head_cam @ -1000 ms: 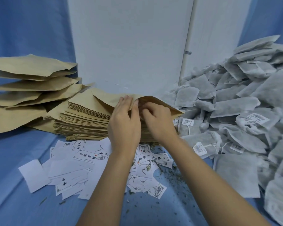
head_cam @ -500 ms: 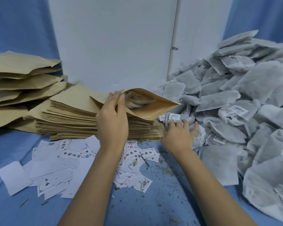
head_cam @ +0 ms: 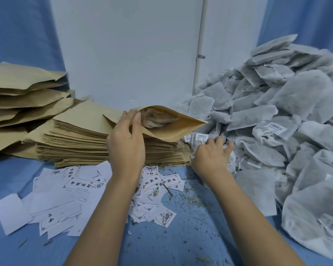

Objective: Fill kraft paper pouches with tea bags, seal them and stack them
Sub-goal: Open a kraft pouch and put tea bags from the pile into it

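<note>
Now the left hand (head_cam: 126,148) pinches the open kraft pouch (head_cam: 167,131) rim above the pouch stack (head_cam: 81,143); the right hand (head_cam: 211,157) curls fingers round a tea bag (head_cam: 198,144), its barcode tag unreadable; by the wrists, paper slips (head_cam: 81,186) show Chinese characters.

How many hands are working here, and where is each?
2. The left hand holds the open kraft pouch by its mouth, above the flat pouch stack. The right hand grasps a tea bag at the tea bag pile's edge. None seems hidden.
</note>
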{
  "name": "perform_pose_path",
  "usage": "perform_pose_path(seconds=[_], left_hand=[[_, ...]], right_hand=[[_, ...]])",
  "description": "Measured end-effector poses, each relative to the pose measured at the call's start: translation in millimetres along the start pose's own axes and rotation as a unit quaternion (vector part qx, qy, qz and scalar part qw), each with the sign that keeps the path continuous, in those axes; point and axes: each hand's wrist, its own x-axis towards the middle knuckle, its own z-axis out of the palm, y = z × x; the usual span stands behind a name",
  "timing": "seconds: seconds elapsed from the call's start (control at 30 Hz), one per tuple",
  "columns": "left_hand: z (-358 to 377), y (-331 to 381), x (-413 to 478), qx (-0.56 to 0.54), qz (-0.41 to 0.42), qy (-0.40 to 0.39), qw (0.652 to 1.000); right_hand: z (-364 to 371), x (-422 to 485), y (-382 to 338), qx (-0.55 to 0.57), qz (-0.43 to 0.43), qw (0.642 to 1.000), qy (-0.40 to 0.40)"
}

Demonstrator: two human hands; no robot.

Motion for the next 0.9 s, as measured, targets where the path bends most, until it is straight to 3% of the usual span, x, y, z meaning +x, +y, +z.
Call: perform_pose_path(seconds=[0.13, 0.2, 0.3, 0.47, 0.57, 0.7, 0.77, 0.83, 0.9], left_hand=[[0, -1, 0, 0.001, -0.007, -0.005, 1.0], [0, -1, 0, 0.004, -0.006, -0.006, 1.0], [0, -1, 0, 0.003, -0.002, -0.007, 1.0], [0, -1, 0, -0.002, 0.003, -0.006, 1.0], [0, -2, 0, 0.0, 0.006, -0.01, 1.0], [1, -2, -1, 0.005, 0.009, -0.011, 1.0], [1, -2, -1, 0.007, 0.01, -0.011, 1.0], [1, -2, -1, 0.005, 0.009, -0.01, 1.0], [1, -2, -1, 0.002, 0.008, -0.009, 1.0]], right_hand=[[-7, 5, 5, 0.098, 0.002, 0.995, -0.008], [-10, 8, 6, 0.211, 0.022, 0.977, 0.006], [-9, 11, 9, 0.378, 0.075, 0.92, 0.068], [5, 9, 12, 0.49, 0.206, 0.836, 0.139], [13, 10, 16, 0.467, 0.194, 0.856, 0.109], [14, 6, 16, 0.357, 0.123, 0.926, 0.001], [15, 6, 18, 0.315, 0.097, 0.944, -0.026], [14, 10, 22, 0.344, 0.081, 0.935, -0.02], [12, 14, 26, 0.473, 0.113, 0.874, 0.014]])
